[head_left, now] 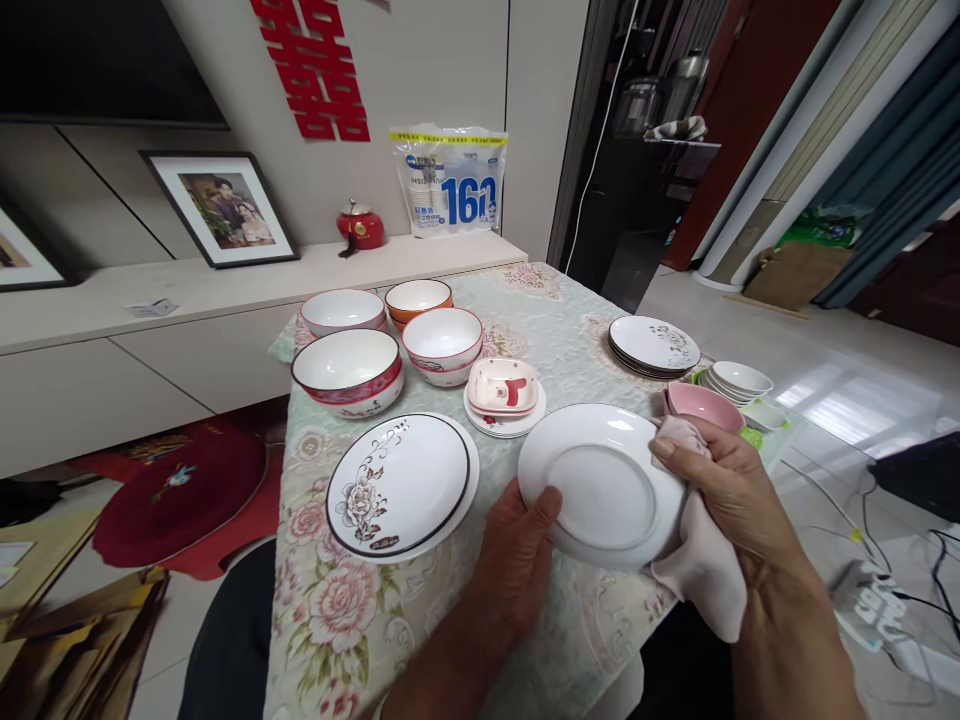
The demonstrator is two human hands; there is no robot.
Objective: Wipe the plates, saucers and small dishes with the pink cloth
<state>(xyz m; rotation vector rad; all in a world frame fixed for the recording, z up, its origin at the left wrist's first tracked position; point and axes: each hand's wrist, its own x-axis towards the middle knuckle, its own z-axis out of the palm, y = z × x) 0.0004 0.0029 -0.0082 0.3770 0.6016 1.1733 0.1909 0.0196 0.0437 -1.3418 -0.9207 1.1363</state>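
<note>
A white plate [600, 490] is held tilted over the table, its underside with the foot ring facing me. My left hand [517, 550] grips its left edge, thumb on the underside and fingers behind. At the upper right rim, my right hand [720, 480] pinches a pale pink cloth [705, 560] against the plate; the cloth's loose end hangs down. Left of my left hand lies a flower-patterned plate [420, 480] on top of another white plate. Just beyond the held plate, small square bear-patterned dishes [504, 388] sit on small round plates [532, 420].
Several stacked bowls [345, 365] stand at the table's far left. A stack of dark-rimmed plates [652, 345], a pink bowl [701, 405] and small white bowls [739, 380] are at the right. A floral tablecloth [337, 610] covers the table. Behind runs a low cabinet [262, 290].
</note>
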